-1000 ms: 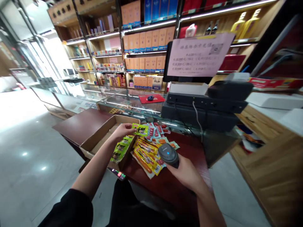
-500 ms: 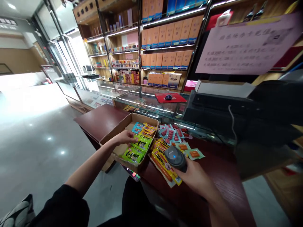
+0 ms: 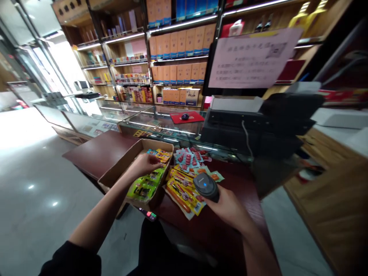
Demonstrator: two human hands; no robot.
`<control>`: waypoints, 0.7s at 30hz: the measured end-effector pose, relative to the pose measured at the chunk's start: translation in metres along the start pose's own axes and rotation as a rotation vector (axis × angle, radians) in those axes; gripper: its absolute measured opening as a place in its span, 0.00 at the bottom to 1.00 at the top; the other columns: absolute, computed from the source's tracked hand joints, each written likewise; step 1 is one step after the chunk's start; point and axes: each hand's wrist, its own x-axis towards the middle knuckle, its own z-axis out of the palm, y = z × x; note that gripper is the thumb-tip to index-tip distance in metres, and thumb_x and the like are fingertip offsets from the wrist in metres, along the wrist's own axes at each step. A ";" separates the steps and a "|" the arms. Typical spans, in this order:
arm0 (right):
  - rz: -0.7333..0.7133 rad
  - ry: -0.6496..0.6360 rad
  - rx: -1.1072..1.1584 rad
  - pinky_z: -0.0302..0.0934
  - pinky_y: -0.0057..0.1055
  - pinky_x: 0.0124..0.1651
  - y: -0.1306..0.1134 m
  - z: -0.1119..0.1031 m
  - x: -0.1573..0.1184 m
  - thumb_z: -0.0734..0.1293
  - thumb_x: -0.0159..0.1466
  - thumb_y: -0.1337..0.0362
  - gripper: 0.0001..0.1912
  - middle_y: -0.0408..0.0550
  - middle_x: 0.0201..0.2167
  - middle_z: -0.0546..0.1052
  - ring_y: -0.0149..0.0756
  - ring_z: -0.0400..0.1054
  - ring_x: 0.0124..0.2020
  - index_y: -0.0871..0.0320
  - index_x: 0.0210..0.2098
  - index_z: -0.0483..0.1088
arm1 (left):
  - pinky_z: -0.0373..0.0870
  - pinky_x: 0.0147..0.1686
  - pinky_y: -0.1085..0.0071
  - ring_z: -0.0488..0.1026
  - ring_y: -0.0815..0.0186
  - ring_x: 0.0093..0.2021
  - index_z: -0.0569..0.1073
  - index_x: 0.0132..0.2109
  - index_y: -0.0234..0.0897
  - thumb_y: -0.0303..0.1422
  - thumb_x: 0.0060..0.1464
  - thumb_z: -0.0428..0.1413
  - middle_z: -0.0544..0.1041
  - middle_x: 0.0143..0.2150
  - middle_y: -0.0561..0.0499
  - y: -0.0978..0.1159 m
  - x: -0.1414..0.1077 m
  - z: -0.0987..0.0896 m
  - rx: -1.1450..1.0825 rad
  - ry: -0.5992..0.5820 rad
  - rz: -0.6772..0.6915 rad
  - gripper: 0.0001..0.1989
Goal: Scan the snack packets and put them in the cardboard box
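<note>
Hands: two, both in view; the left hand [image 3: 143, 165] reaches into the cardboard box with bent fingers, and whether it grips a packet cannot be told; the right hand [image 3: 228, 207] is wrapped around the scanner.
Scanner: one [image 3: 205, 187], dark, with one blue light on top, held above the right edge of the yellow sausage packets.
Cardboard box: one [image 3: 119, 165], open-topped, standing on the tabletop [image 3: 237, 180] below and around the left hand.
Green packets: several [image 3: 143, 188], overlapping, so the exact count cannot be told; they lie in the box, just under and nearer the person than the left fingers.
Small yellow packets: a few [image 3: 164, 154], in the far end of the box, beyond the left hand.
Yellow sausage packets: several [image 3: 182, 189], overlapping, on the tabletop between the box and the right hand.
Pale blue packets: a heap [image 3: 188, 158], too overlapped to count, beyond the sausage packets.
Pale green packets: at least two [image 3: 216, 176], just beyond the scanner.
Phone: one [image 3: 148, 214], at the near end of the box.
Mouse: one [image 3: 185, 116], on one red mat [image 3: 197, 117].
</note>
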 end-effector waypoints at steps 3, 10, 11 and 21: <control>0.046 0.066 -0.003 0.66 0.35 0.43 0.012 -0.017 -0.015 0.69 0.57 0.57 0.17 0.51 0.41 0.81 0.48 0.75 0.44 0.55 0.44 0.73 | 0.62 0.26 0.74 0.75 0.63 0.28 0.83 0.37 0.38 0.47 0.47 0.60 0.80 0.29 0.49 0.044 0.007 0.037 -0.044 -0.111 0.097 0.17; 0.126 0.173 0.018 0.65 0.35 0.45 0.043 -0.046 -0.052 0.67 0.59 0.59 0.16 0.51 0.42 0.81 0.46 0.75 0.45 0.56 0.46 0.72 | 0.67 0.33 0.71 0.76 0.60 0.33 0.82 0.39 0.37 0.43 0.51 0.59 0.81 0.32 0.46 0.115 0.027 0.138 0.003 -0.260 0.206 0.15; 0.129 0.191 0.019 0.65 0.34 0.44 0.047 -0.049 -0.056 0.67 0.59 0.59 0.16 0.51 0.42 0.81 0.46 0.75 0.45 0.57 0.46 0.72 | 0.67 0.35 0.70 0.77 0.59 0.35 0.82 0.40 0.37 0.41 0.51 0.59 0.81 0.34 0.45 0.119 0.031 0.151 0.034 -0.274 0.221 0.14; 0.198 0.250 0.050 0.64 0.34 0.45 0.074 -0.064 -0.075 0.67 0.59 0.61 0.15 0.51 0.43 0.81 0.45 0.75 0.46 0.56 0.45 0.73 | 0.63 0.51 0.62 0.68 0.52 0.51 0.73 0.55 0.35 0.44 0.48 0.63 0.75 0.48 0.40 0.127 0.048 0.234 0.424 -0.206 0.388 0.29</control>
